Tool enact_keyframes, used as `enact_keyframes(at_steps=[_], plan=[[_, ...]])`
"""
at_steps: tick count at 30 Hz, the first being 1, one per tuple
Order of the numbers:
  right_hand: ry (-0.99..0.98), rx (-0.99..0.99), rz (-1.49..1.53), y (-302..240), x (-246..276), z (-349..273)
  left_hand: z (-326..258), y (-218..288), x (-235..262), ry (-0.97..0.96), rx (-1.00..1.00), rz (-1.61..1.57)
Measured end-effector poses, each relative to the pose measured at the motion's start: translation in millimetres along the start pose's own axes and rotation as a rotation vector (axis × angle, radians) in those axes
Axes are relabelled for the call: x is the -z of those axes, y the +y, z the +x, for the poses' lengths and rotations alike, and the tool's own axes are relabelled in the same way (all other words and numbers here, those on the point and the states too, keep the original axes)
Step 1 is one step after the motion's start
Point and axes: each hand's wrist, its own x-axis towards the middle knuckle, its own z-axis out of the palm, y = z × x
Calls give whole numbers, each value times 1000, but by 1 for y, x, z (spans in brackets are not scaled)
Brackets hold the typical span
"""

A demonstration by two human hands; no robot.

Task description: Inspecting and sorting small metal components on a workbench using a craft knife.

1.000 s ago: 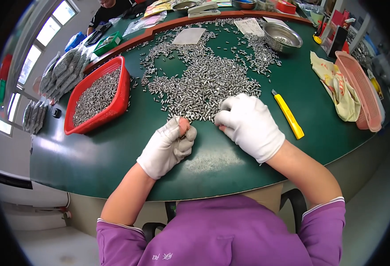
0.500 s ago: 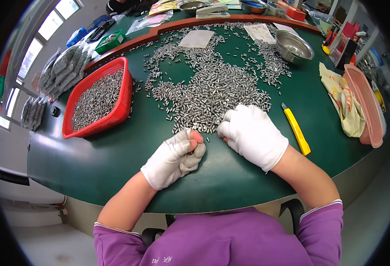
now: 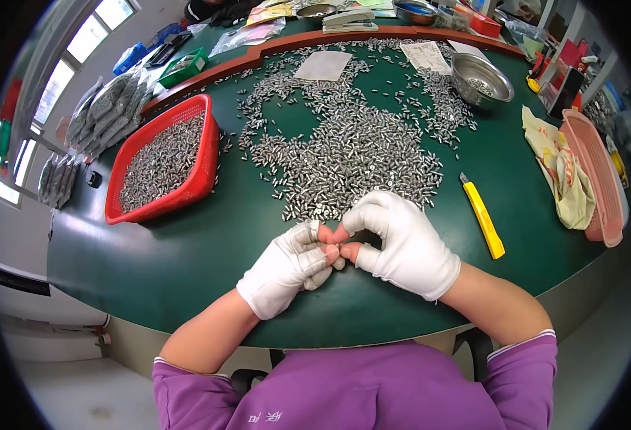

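Observation:
My left hand [image 3: 281, 269] and my right hand [image 3: 407, 247] meet just in front of a wide pile of small silvery metal cylinders [image 3: 362, 154]. Both wear white gloves with bare thumb and index fingertips. Those fingertips are pinched together around a tiny metal piece, almost wholly covered by them; only a glint of it shows. The left hand's other fingers curl beneath. Nearest to my right hand on its outer side lies a yellow utility knife [image 3: 483, 222], its blade tip pointing away from me.
A red plastic basket [image 3: 211, 154] full of metal cylinders stands left. Bagged parts [image 3: 111, 107] lie beyond it. Paper slips [image 3: 323, 66] and a steel bowl [image 3: 498, 92] sit at the back. A pink basket [image 3: 594, 179] with a yellowish bag [image 3: 563, 172] is at right. A reddish-brown ledge [image 3: 251, 54] edges the table.
My right hand has come away from the pile's near edge, toward me and leftward, to my left hand. Their fingertips now touch. My left hand has shifted slightly right and nearer to me.

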Motion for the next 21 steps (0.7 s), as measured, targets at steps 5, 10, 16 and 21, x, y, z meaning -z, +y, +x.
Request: enact_keyframes(at_steps=[5,10,16,21], plan=[[94,224,-300,1,4,0,0,-2,2,-19,-13,-22],[84,250,-387,2,5,0,0,-1,2,2,-16,-12],[129,222,-647,13,11,4,1,-4,7,-74,-80,19],[73,234,-700,21,6,6,-1,-1,3,-47,-67,-2]])
